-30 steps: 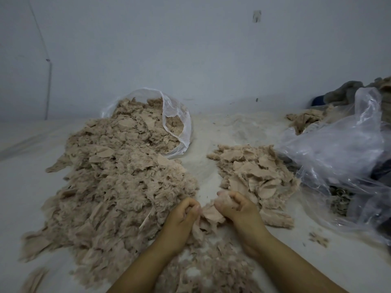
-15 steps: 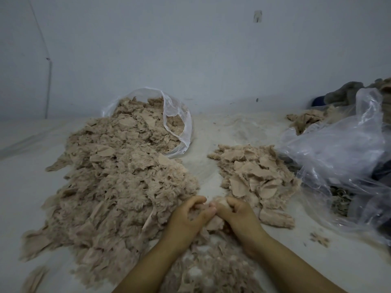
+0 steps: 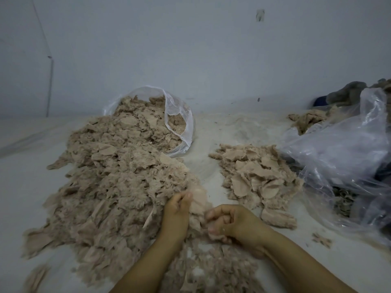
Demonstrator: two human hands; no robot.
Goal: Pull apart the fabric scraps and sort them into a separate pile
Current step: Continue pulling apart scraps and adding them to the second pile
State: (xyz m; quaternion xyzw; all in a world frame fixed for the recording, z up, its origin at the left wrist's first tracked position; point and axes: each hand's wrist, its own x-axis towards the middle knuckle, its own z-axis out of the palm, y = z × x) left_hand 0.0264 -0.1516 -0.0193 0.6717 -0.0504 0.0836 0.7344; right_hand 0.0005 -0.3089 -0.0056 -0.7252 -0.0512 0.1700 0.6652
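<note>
A big heap of beige fabric scraps (image 3: 110, 187) spills across the left of the white surface. A smaller, flatter pile of scraps (image 3: 256, 176) lies to the right of centre. My left hand (image 3: 176, 210) grips the upper part of a blurred, pale fluffy scrap (image 3: 197, 199) at the heap's near right edge. My right hand (image 3: 230, 224) sits just right of it, fingers curled on the scrap's lower part. Both forearms reach in from the bottom edge.
A clear plastic bag (image 3: 179, 123) full of scraps lies open at the back of the big heap. A large crumpled plastic bag (image 3: 342, 157) with dark cloth fills the right side. A tiny scrap (image 3: 321, 240) lies near it. A plain wall stands behind.
The hands were pressed together on one clump; now my left hand has risen and my right hand has dropped back toward me, stretching the scrap between them.
</note>
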